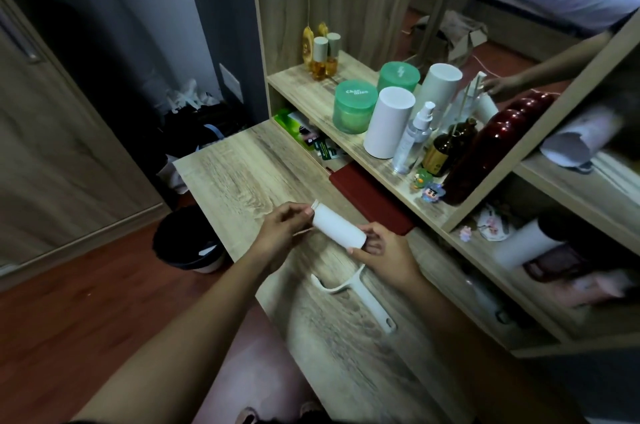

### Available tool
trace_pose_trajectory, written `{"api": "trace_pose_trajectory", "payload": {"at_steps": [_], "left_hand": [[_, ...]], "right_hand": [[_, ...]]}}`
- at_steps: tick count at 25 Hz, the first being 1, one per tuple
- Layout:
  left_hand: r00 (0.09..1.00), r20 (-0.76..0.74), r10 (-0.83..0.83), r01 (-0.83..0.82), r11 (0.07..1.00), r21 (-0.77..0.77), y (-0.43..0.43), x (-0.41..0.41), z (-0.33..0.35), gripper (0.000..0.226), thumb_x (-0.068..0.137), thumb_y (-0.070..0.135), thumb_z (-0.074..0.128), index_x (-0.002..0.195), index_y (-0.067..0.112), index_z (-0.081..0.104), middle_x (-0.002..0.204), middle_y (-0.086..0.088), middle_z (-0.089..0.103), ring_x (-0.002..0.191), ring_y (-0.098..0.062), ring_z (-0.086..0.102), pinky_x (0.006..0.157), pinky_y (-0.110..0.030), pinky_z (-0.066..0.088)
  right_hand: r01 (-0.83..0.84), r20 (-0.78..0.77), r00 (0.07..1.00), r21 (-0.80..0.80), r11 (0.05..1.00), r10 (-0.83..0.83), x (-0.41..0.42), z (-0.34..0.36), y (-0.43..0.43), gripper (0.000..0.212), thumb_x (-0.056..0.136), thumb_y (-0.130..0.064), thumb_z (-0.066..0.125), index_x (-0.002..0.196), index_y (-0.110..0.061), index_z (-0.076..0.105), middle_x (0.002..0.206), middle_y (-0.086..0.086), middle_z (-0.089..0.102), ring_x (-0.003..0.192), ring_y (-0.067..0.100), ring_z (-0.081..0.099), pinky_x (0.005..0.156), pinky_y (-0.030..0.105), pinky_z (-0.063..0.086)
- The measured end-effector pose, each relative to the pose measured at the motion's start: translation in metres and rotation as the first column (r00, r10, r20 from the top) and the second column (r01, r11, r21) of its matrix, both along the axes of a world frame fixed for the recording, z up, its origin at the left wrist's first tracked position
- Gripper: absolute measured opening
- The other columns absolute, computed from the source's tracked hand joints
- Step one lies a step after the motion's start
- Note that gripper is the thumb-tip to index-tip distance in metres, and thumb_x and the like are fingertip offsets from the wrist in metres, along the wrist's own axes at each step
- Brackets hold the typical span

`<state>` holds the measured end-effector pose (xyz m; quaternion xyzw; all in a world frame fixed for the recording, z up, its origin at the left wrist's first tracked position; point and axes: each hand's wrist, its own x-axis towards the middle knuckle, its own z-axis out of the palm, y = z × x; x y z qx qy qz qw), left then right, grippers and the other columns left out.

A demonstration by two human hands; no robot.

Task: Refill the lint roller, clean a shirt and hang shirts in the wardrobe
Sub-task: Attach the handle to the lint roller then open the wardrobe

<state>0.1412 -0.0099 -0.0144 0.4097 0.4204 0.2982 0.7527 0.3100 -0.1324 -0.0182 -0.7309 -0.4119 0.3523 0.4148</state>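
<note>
A white lint roll (336, 225) hangs above the wooden desk (242, 177), held at both ends. My left hand (282, 231) pinches its far left end. My right hand (388, 255) grips its near right end. The white lint roller handle (363, 295), with no roll on it, lies flat on the desk just below my hands. Two more white rolls stand on the shelf, one (389, 122) in front and one (441, 84) behind it. No shirt is in view.
The shelf (304, 84) carries green tubs (354, 106), a spray bottle (414, 139), brown bottles and a dark red flask (485, 149). A dark red notebook (372, 198) lies under it. A black bin (188, 240) stands on the floor at left. A mirror (519, 25) is behind.
</note>
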Motion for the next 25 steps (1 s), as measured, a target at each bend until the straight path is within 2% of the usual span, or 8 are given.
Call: {"api": "trace_pose_trajectory", "payload": {"at_steps": [3, 8, 11, 15, 19, 21, 23, 25], "left_hand": [[0.998, 0.048, 0.034, -0.033, 0.999, -0.011, -0.005, -0.005, 0.004, 0.009, 0.088, 0.003, 0.058, 0.083, 0.009, 0.062, 0.092, -0.006, 0.065, 0.080, -0.014, 0.064, 0.075, -0.023, 0.056], [0.996, 0.065, 0.060, -0.059, 0.998, -0.024, -0.011, -0.010, 0.010, 0.010, 0.088, 0.003, 0.057, 0.081, 0.008, 0.062, 0.095, -0.008, 0.064, 0.087, -0.016, 0.061, 0.072, -0.019, 0.057], [0.995, 0.050, 0.087, -0.085, 0.995, -0.045, -0.010, -0.013, 0.016, 0.011, 0.087, 0.001, 0.058, 0.079, 0.007, 0.063, 0.089, -0.008, 0.064, 0.083, -0.016, 0.062, 0.073, -0.020, 0.057], [0.997, 0.002, 0.076, -0.076, 0.995, -0.069, -0.010, -0.019, 0.018, 0.015, 0.085, -0.002, 0.057, 0.073, 0.007, 0.059, 0.083, -0.007, 0.064, 0.077, -0.018, 0.065, 0.075, -0.025, 0.056], [0.996, -0.029, 0.088, -0.089, 0.994, -0.059, -0.012, -0.018, 0.020, 0.015, 0.085, -0.001, 0.055, 0.073, 0.007, 0.054, 0.086, -0.008, 0.063, 0.071, -0.016, 0.066, 0.072, -0.027, 0.054], [0.998, -0.024, 0.054, -0.055, 0.997, -0.046, -0.016, -0.014, 0.025, 0.006, 0.086, 0.005, 0.057, 0.085, 0.010, 0.053, 0.093, -0.010, 0.062, 0.072, -0.020, 0.067, 0.069, -0.028, 0.054], [1.000, -0.008, 0.000, 0.000, 1.000, -0.014, -0.024, -0.003, 0.030, 0.026, 0.087, 0.014, 0.062, 0.107, 0.018, 0.046, 0.102, -0.014, 0.062, 0.077, -0.025, 0.066, 0.072, -0.032, 0.055], [0.999, 0.042, 0.019, -0.019, 1.000, 0.018, -0.027, 0.009, 0.035, 0.048, 0.087, 0.018, 0.064, 0.122, 0.028, 0.033, 0.106, -0.017, 0.061, 0.080, -0.027, 0.067, 0.076, -0.037, 0.056]], "right_hand": [[-0.007, 0.012, 1.000, 0.018, 1.000, 0.007, -0.006, 0.004, -0.002, 0.040, 0.071, -0.010, 0.078, 0.108, -0.007, 0.062, 0.092, 0.003, 0.067, 0.076, -0.008, 0.062, 0.067, 0.007, 0.050], [-0.031, 0.041, 0.999, 0.050, 0.998, 0.029, -0.012, 0.013, -0.003, 0.042, 0.071, -0.007, 0.077, 0.110, -0.006, 0.062, 0.093, 0.003, 0.066, 0.076, -0.008, 0.062, 0.070, 0.004, 0.049], [-0.058, 0.101, 0.994, 0.081, 0.995, 0.050, -0.015, 0.018, -0.004, 0.044, 0.071, -0.008, 0.077, 0.113, -0.005, 0.062, 0.096, 0.001, 0.065, 0.073, -0.012, 0.062, 0.069, 0.002, 0.047], [-0.078, 0.183, 0.981, 0.087, 0.993, 0.061, -0.017, 0.022, -0.005, 0.049, 0.070, -0.012, 0.079, 0.116, -0.008, 0.062, 0.105, 0.005, 0.064, 0.087, 0.009, 0.065, 0.073, 0.003, 0.049], [-0.096, 0.274, 0.959, 0.084, 0.992, 0.070, -0.021, 0.026, -0.006, 0.049, 0.070, -0.012, 0.078, 0.116, -0.007, 0.062, 0.110, 0.010, 0.064, 0.083, 0.007, 0.060, 0.069, -0.003, 0.044], [-0.061, 0.320, 0.947, 0.090, 0.994, 0.029, -0.025, 0.028, -0.002, 0.050, 0.070, -0.017, 0.079, 0.116, -0.011, 0.062, 0.109, 0.011, 0.064, 0.082, 0.010, 0.062, 0.072, 0.005, 0.050], [-0.004, 0.389, 0.920, 0.115, 0.993, -0.041, -0.032, 0.028, 0.004, 0.050, 0.068, -0.026, 0.080, 0.114, -0.016, 0.063, 0.105, 0.010, 0.064, 0.084, 0.016, 0.064, 0.076, 0.026, 0.055], [0.029, 0.456, 0.885, 0.141, 0.990, -0.091, -0.040, 0.031, 0.013, 0.050, 0.068, -0.032, 0.079, 0.112, -0.016, 0.063, 0.102, 0.011, 0.063, 0.087, 0.023, 0.063, 0.073, 0.031, 0.051]]}}
